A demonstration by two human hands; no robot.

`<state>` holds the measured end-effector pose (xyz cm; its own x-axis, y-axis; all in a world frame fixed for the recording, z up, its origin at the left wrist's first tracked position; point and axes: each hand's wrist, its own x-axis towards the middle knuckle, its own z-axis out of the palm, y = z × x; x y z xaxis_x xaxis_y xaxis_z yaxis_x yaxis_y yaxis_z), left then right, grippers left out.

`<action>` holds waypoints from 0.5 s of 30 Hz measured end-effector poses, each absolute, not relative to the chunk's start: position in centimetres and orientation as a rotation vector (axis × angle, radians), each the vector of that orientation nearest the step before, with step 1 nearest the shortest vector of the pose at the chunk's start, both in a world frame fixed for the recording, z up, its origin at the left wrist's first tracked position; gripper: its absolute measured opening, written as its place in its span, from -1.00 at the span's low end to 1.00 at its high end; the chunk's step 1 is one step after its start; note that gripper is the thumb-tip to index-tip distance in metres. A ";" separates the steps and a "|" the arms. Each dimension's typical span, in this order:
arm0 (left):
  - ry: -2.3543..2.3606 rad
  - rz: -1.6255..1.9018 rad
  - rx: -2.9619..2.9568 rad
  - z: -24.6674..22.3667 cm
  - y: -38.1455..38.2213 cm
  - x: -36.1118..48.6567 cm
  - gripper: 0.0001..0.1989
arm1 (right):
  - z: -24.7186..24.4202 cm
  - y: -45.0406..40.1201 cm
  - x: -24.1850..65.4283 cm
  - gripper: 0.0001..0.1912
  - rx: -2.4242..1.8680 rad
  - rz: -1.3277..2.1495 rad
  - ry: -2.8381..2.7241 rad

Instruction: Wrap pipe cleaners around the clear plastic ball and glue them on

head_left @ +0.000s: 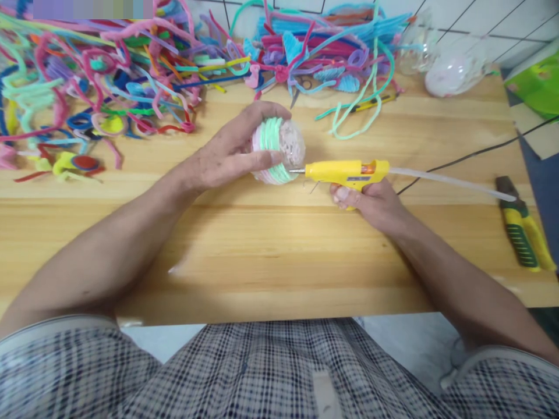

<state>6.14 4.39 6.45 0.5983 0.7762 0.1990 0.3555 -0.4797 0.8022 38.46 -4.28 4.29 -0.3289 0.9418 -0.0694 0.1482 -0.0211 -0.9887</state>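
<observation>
My left hand (233, 145) grips a clear round ball (292, 145), thumb in front and fingers over the top. Mint-green pipe cleaner (269, 137) is wound in bands around the ball, with a pale pink band mostly hidden by the hand. My right hand (371, 201) is wrapped round the handle of a yellow hot glue gun (334, 171). Its metal nozzle points left and meets the lower right edge of the green windings, though whether it touches I cannot tell. A long whitish glue stick (449, 181) sticks out of the gun's back.
Tangled coloured pipe cleaners (144, 75) cover the back left, more bundles (305, 52) the back middle. Clear balls (449, 73) stand at the back right. Pliers (522, 227) lie by the right edge, near a black cord (476, 152). Scissors (299, 90) lie behind my left hand.
</observation>
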 end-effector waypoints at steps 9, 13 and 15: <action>0.869 0.700 2.078 6.8 4.3 6.1 -0.31 | 5.1 -4.0 36.9 -0.38 -1.143 1.455 -1.511; 0.896 0.675 2.107 6.8 4.3 6.1 -0.29 | 5.4 -4.0 37.5 -0.40 -1.221 1.428 -1.443; 0.920 0.683 2.128 6.6 4.3 6.1 -0.30 | 5.7 -3.4 38.9 -0.46 -1.261 1.343 -1.393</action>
<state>6.07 4.29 6.62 0.6072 0.7732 0.1829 0.3987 -0.4957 0.7716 38.89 -3.40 5.75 -0.1744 0.9810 -0.0854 0.1208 -0.0647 -0.9906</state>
